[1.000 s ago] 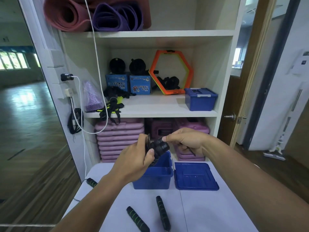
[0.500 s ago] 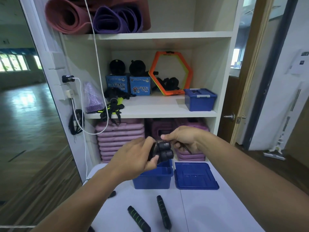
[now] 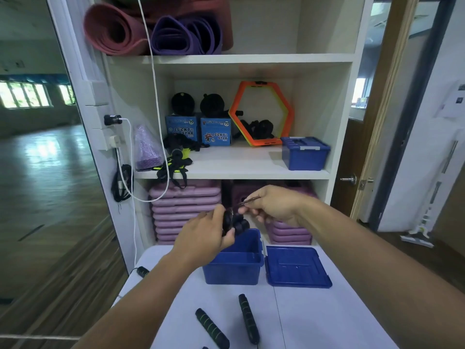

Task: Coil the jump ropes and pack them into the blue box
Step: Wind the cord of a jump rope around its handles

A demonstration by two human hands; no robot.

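Above the open blue box (image 3: pixel 231 270) I hold a black jump rope's two handles bundled together (image 3: pixel 236 222). My left hand (image 3: pixel 206 235) is closed around the handles. My right hand (image 3: pixel 271 207) pinches the thin rope cord just above them. The box's blue lid (image 3: pixel 297 269) lies flat to its right on the white table (image 3: pixel 327 318). Two more black handles with green stripes, one at the near centre (image 3: pixel 211 328) and one to its right (image 3: pixel 247 318), lie on the table. Another handle end (image 3: pixel 143 271) shows at the table's left edge.
A white shelf unit stands behind the table with a closed blue box (image 3: pixel 304 153), small blue cartons (image 3: pixel 216 132), an orange hexagon ring (image 3: pixel 261 114), rolled mats (image 3: pixel 156 28) and stacked purple steps (image 3: pixel 186 210). A white cable (image 3: pixel 151 96) hangs at the left.
Both hands have stayed above the box while the handle bundle turned in my left hand. My right hand has lifted slightly, pulling the cord over the handles.
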